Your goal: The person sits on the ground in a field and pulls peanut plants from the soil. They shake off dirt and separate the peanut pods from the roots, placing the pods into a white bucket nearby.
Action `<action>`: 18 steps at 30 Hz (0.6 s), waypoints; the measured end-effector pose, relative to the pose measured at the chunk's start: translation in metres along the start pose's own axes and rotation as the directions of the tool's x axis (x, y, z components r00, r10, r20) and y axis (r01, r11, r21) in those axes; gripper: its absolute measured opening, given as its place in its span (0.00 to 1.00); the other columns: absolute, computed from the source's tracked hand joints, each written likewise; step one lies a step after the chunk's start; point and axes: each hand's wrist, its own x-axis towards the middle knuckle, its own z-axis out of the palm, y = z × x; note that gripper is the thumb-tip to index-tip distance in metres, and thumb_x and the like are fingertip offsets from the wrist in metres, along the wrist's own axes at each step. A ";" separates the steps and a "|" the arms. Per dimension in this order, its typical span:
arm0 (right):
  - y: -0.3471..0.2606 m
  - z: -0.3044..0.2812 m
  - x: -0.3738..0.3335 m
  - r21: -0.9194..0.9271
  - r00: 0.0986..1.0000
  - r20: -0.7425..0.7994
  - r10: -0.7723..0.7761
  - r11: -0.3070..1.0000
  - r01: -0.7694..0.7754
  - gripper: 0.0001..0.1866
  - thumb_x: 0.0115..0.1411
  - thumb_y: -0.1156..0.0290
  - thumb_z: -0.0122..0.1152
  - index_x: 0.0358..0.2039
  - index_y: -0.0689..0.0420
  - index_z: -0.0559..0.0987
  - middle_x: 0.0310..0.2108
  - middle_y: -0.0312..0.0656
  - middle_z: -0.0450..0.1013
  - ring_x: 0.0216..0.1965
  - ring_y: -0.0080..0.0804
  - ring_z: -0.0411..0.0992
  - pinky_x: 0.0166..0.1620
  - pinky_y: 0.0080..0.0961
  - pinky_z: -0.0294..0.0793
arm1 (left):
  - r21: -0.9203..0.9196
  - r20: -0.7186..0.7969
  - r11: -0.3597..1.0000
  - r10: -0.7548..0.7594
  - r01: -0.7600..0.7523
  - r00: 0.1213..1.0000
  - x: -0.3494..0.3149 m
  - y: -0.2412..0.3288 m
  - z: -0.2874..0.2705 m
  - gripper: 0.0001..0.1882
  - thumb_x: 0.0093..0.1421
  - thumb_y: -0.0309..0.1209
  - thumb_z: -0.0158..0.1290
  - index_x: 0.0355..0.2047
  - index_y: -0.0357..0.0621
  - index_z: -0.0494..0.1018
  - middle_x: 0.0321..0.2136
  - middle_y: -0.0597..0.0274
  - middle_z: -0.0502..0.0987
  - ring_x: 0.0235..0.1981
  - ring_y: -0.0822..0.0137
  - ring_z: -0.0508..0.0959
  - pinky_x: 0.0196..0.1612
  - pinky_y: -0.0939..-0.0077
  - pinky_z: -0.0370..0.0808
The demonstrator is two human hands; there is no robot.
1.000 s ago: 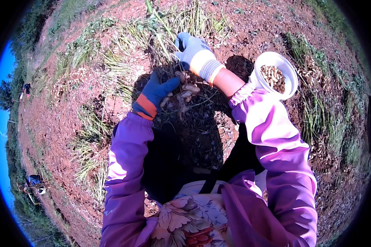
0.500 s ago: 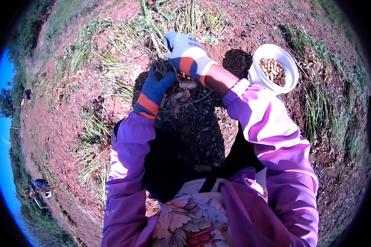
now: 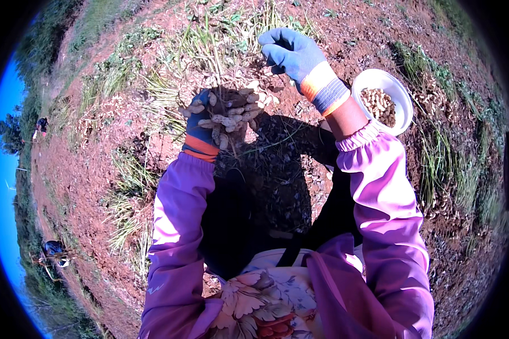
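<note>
My left hand (image 3: 194, 122), in a blue glove with an orange cuff, grips a peanut plant (image 3: 216, 62) by its root end. A thick cluster of pale peanuts (image 3: 232, 117) hangs over the palm and hides most of the fingers. The plant's green stems point away from me. My right hand (image 3: 293, 53), gloved in blue-grey, is raised to the right of the plant and apart from it. Its fingers are bent but spread, with nothing visible between them. A white bucket (image 3: 402, 107) holding loose peanuts (image 3: 378, 105) stands right of my right forearm.
Pulled plants (image 3: 158, 93) lie in rows on the reddish soil to the left and ahead. More plants with peanuts (image 3: 441, 164) lie beyond the bucket on the right. Two people (image 3: 55, 251) are far off at the left. My shadow falls between my knees.
My right hand has left the plant and moved to the right. In my left hand, the peanut cluster has turned up into view.
</note>
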 end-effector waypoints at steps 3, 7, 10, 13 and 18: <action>-0.011 0.001 -0.020 -0.128 0.994 0.091 0.054 0.991 -0.042 0.11 0.54 0.69 0.56 0.36 0.60 0.74 0.29 0.30 0.70 0.30 0.14 0.65 0.32 0.13 0.67 | 0.023 -0.179 0.999 0.033 -0.030 0.983 -0.004 0.009 -0.026 0.24 0.58 0.51 0.35 0.36 0.41 0.64 0.37 0.41 0.71 0.31 0.48 0.75 0.30 0.59 0.76; -0.016 0.011 -0.042 -0.238 0.976 0.208 -0.061 0.965 0.111 0.12 0.52 0.72 0.56 0.38 0.60 0.73 0.33 0.35 0.71 0.34 0.19 0.68 0.40 0.18 0.67 | 0.374 -0.307 0.919 0.247 -0.122 0.919 -0.003 -0.006 0.002 0.29 0.58 0.52 0.32 0.46 0.38 0.60 0.39 0.45 0.71 0.31 0.55 0.75 0.36 0.68 0.74; -0.010 0.022 -0.040 -0.506 0.887 0.319 -0.333 0.732 0.457 0.20 0.44 0.71 0.60 0.40 0.58 0.70 0.39 0.48 0.68 0.42 0.45 0.67 0.45 0.32 0.66 | 0.521 -0.402 0.849 0.333 -0.086 0.853 -0.006 -0.010 0.012 0.32 0.59 0.52 0.31 0.52 0.38 0.60 0.42 0.47 0.71 0.33 0.57 0.75 0.40 0.71 0.73; -0.013 0.035 -0.040 -0.520 0.891 0.307 -0.334 0.725 0.451 0.18 0.44 0.69 0.57 0.39 0.56 0.71 0.35 0.47 0.67 0.39 0.46 0.67 0.42 0.38 0.67 | 0.409 -0.152 0.892 0.275 -0.193 0.949 -0.003 0.003 -0.047 0.23 0.61 0.47 0.28 0.45 0.43 0.61 0.43 0.44 0.68 0.37 0.53 0.74 0.39 0.61 0.73; -0.003 0.028 -0.049 -0.588 0.941 0.300 -0.156 0.746 0.311 0.21 0.48 0.68 0.56 0.43 0.61 0.68 0.33 0.49 0.66 0.37 0.48 0.66 0.40 0.36 0.67 | 0.564 -0.044 0.771 0.385 -0.295 0.922 -0.006 -0.003 -0.016 0.13 0.62 0.34 0.34 0.42 0.43 0.64 0.38 0.50 0.71 0.35 0.60 0.74 0.34 0.69 0.73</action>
